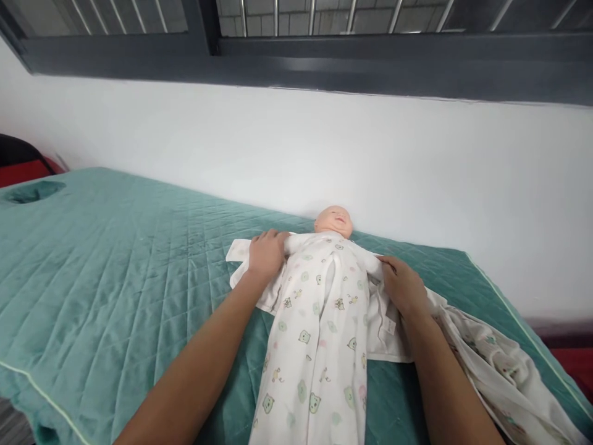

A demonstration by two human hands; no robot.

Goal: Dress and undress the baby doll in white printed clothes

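A baby doll (334,220) lies face up on a quilted green cover, its head near the wall. White clothing printed with small animals, a baby gown (319,346), covers its body and spreads toward me. My left hand (267,254) is closed over the sleeve on the doll's left-hand side in the picture; its fingertips are partly hidden. On the other side, my right hand (404,285) grips the opposite sleeve between thumb and fingers. Beneath the doll, a white garment (386,337) lies spread, showing past both sides of the gown.
The green quilted cover (139,278) drapes a bed, with a hole (34,191) at its far left. A crumpled white printed cloth (509,377) lies by my right forearm. Behind are a white wall (185,136) and a dark window frame (370,65).
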